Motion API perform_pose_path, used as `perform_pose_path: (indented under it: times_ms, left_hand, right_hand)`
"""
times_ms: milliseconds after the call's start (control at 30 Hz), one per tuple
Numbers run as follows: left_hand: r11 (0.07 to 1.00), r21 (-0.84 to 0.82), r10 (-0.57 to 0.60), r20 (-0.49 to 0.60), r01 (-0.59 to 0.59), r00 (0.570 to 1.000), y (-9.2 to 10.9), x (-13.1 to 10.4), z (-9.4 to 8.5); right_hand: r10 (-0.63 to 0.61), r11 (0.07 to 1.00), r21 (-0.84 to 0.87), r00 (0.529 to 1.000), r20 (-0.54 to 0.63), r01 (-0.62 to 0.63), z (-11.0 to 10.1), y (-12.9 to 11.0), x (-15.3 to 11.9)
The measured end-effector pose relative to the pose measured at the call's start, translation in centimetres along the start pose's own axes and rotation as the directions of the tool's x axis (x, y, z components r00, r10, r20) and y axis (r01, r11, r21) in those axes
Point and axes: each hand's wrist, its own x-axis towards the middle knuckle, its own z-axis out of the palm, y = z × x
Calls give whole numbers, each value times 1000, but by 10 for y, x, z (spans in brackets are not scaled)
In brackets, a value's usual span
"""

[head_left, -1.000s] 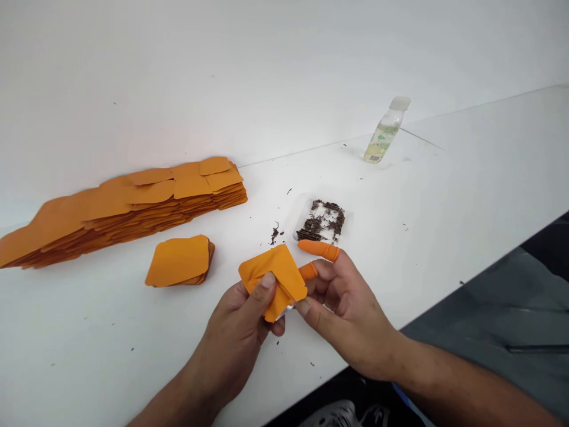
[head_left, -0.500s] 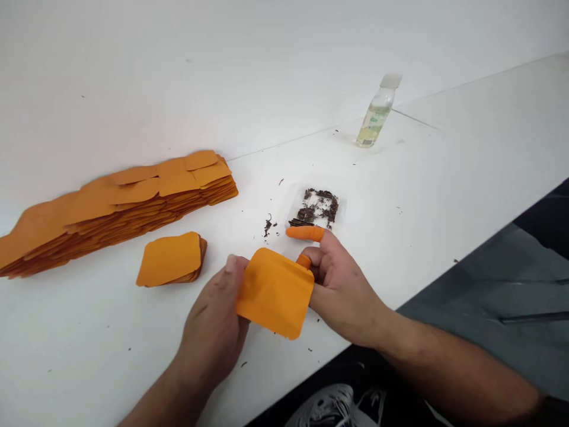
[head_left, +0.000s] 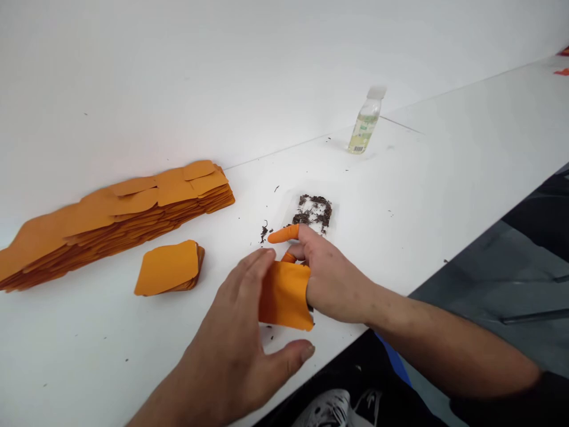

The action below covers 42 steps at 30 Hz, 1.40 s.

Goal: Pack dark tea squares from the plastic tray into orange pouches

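Note:
An orange rounded sheet, curved along its length, is in my right hand. My right fingers grip its right edge, partly hidden behind it. Orange finger cots cover the index finger, which sticks out, and another finger below it. My left hand lies at the sheet's left side, thumb spread wide from the fingers, fingers along the left edge. Behind the sheet, a shallow clear tray holds dark brown shreds. To the left sits a small stack of similar orange sheets.
A long row of overlapping orange sheets runs along the wall at the left. A bottle of yellowish liquid stands at the back near a thin stick. Dark crumbs dot the white table, whose front edge slants to the right.
My left thumb has come off the sheet and spread outward, and the left hand has moved right. The sheet has turned and bent in my right hand. The view has shifted slightly.

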Motion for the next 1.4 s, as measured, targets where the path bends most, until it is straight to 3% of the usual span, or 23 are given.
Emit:
perform_pose_path:
  times_ms: [67,167,333,433,833,1067,1267,1400]
  left_hand:
    - [989,90,117,29,-119,993,3,4,1]
    - [975,118,187,20,-188,982,2,10,5]
    - [984,6,177,20,-177,984,-6,10,13]
    - [986,-48,159,7,-158,987,-9,9,19]
    - [983,-175,64,38,-56,997,-6,9,34]
    - [981,-120,138,-115,-151,984,-8,10,30]
    - [973,-167,138,-126,-159,982,-14,9,31]
    - [954,-235,165,-100,-185,981,-14,9,34]
  right_hand:
    - [-26,997,-69,999,34,29,1,-5,1]
    - [-90,961,-258,995,49,100,6,-10,0]
    - [-159,790,-579,979,128,204,7,-7,-5]
    - [-200,697,-672,968,153,251,3,-5,-5]
    - [-199,756,-601,966,163,258,-4,-11,-2]
    - [-97,839,-509,973,210,194,-11,-24,-3]
    - [-120,748,-605,952,280,273,-16,-30,-3]
    - [-98,776,-566,940,326,277,-15,-27,0]
